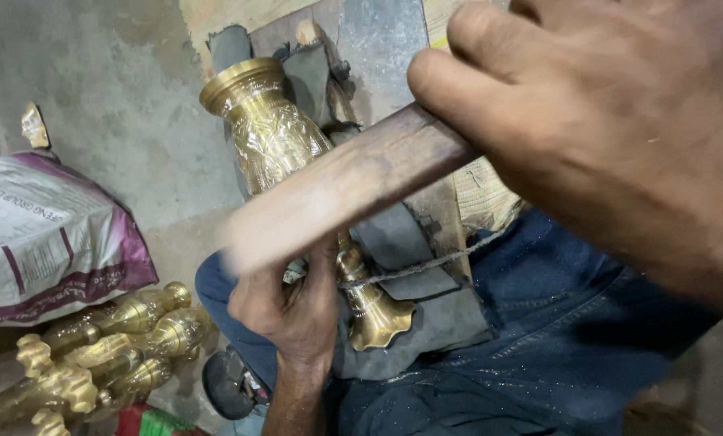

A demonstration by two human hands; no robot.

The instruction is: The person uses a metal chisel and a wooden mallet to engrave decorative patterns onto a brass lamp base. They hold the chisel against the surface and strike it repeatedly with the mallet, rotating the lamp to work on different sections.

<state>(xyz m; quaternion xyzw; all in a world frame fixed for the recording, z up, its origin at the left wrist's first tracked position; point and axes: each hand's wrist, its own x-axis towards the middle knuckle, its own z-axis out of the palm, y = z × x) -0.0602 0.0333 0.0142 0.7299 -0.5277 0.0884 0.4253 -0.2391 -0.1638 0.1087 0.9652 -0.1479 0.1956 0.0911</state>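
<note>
Right hand (620, 137), near and right, fingers curled tight round brown wooden handle (337, 190). Left hand (293, 311) below, fingers wrapped about engraved golden brass vase (277, 133), lying centre across blue-trousered lap (539, 339).

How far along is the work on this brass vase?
Done: the brass vase already shows engraved pattern on its body. In hand: the right hand grips a wooden handle, blurred; the left hand is by the vase's lower stem. Left: unclear; more brass pieces lie on the floor.

head view — steep downward, close over lap
</note>
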